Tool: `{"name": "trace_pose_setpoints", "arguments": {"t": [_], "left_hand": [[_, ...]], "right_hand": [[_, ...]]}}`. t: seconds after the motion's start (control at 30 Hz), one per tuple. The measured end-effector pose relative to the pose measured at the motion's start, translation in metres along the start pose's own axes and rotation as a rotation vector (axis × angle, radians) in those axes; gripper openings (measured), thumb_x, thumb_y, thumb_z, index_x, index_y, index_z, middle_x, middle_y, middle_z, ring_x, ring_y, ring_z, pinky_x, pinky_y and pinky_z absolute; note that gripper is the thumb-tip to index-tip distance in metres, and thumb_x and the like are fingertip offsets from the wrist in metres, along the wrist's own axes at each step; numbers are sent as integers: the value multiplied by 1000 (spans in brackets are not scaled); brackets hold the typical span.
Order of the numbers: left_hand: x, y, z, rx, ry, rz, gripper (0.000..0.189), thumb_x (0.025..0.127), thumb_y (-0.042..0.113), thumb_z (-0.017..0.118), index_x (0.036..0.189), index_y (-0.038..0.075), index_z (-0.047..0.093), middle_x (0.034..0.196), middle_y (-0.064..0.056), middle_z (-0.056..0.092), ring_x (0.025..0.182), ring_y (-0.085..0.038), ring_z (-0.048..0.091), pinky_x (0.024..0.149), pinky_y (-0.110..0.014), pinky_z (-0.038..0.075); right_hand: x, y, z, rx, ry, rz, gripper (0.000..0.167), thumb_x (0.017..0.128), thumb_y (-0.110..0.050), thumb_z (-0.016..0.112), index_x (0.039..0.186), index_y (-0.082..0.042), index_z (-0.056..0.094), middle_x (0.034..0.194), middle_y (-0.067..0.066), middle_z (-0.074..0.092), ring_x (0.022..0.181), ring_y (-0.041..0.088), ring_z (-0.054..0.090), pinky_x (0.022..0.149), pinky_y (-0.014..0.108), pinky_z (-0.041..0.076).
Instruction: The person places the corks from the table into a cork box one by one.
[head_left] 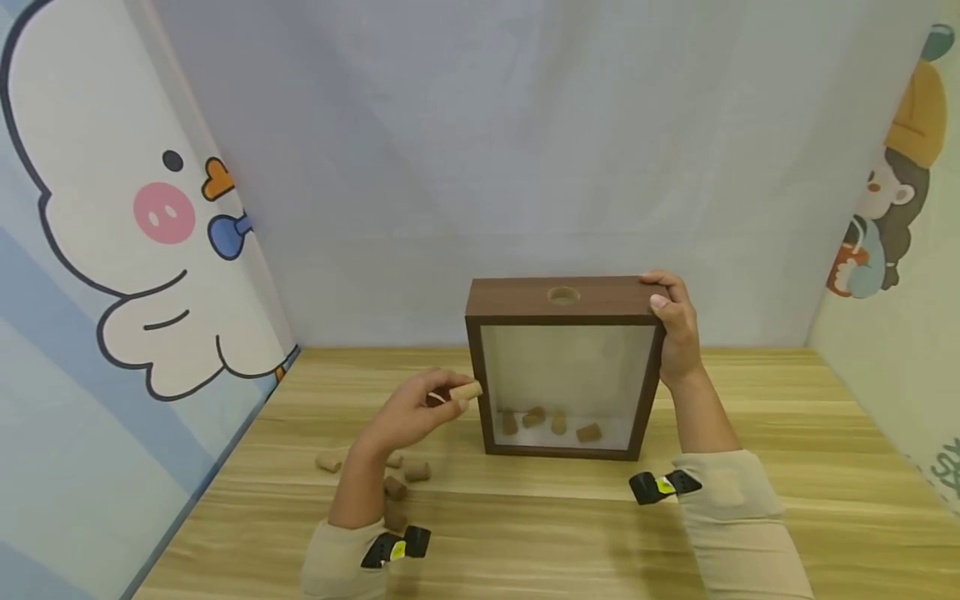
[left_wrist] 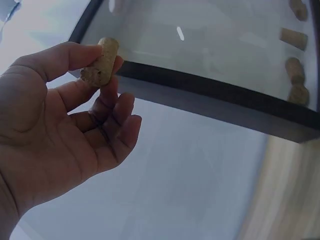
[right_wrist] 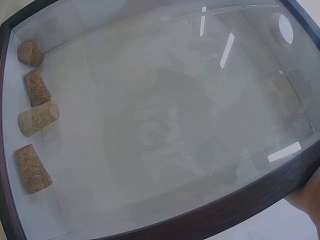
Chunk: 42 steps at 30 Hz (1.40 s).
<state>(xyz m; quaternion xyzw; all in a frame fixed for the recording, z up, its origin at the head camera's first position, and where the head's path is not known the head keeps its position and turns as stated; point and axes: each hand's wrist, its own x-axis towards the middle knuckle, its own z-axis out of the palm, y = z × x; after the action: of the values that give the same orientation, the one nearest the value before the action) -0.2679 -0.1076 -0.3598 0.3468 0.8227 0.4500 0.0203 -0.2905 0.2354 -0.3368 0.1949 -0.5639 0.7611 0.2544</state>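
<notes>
A shallow box with a dark brown wooden frame [head_left: 510, 298] and a clear front stands upright on the table. A round hole [head_left: 564, 296] opens in its top. Several corks [right_wrist: 38, 118] lie inside along the bottom. My left hand [head_left: 412, 410] pinches a light cork [left_wrist: 104, 62] between thumb and fingers, just beside the frame's left side. In the left wrist view the other fingers curl loosely below it. At the box's top right corner my right hand [head_left: 678, 333] grips the frame, thumb at the front edge. Only a bit of that hand [right_wrist: 309, 200] shows in the right wrist view.
Several loose corks [head_left: 417, 472] lie on the wooden table [head_left: 540, 533] around my left forearm, which partly hides them. A plain pale curtain [head_left: 525, 167] hangs behind the box. Printed cartoon panels [head_left: 90, 167] stand at the left and right.
</notes>
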Motion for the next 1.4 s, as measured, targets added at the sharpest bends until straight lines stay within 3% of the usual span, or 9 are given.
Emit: {"name": "trace_pose_setpoints", "arguments": {"t": [0.23,0.4,0.63,0.8,1.07,1.23,1.4], "left_hand": [[8,23,-3,-64,-24,47,23,89,10,64,111,4,61,93,-4,61,84,-19,57,72,-33,48],[17,40,-4,-97,-7,68,22,85,11,69,104,5,59,92,-5,60,81,-20,58,69,-34,49],[34,69,-8,-89,40,125,24,81,11,74,98,5,58,89,-7,60,76,-21,59,66,-34,48],[48,87,-7,-44,136,146,22,82,14,74,99,7,61,86,-5,58,69,-20,54,59,-32,45],[77,111,-1,-53,320,104,25,80,13,74,102,6,64,87,-3,63,76,-16,59,67,-30,50],[100,119,4,-37,355,33,28,79,17,76,103,6,63,88,-2,64,79,-15,60,68,-28,50],[124,117,13,8,382,-51,30,79,21,77,102,9,64,87,-1,65,78,-13,61,66,-26,50]], "right_hand": [[1,0,-2,-8,-10,4,27,86,-20,43,108,-16,58,104,11,46,84,20,47,66,28,42],[0,2,-2,-14,-15,9,27,86,-19,42,108,-17,58,103,11,47,83,19,48,66,28,42],[1,4,-3,17,-32,12,27,86,-18,42,109,-15,57,101,11,48,80,18,50,64,27,44],[2,5,-3,24,-35,15,26,86,-18,42,108,-16,56,101,11,47,81,18,49,65,27,44],[4,3,-3,3,-40,14,27,87,-20,42,109,-16,56,103,11,46,82,19,49,65,28,43],[4,2,-3,5,-35,15,26,87,-20,43,109,-16,56,102,11,46,81,18,49,65,27,43],[1,4,-5,9,-32,21,26,87,-20,43,108,-17,56,101,11,47,79,17,49,64,26,44]]}}
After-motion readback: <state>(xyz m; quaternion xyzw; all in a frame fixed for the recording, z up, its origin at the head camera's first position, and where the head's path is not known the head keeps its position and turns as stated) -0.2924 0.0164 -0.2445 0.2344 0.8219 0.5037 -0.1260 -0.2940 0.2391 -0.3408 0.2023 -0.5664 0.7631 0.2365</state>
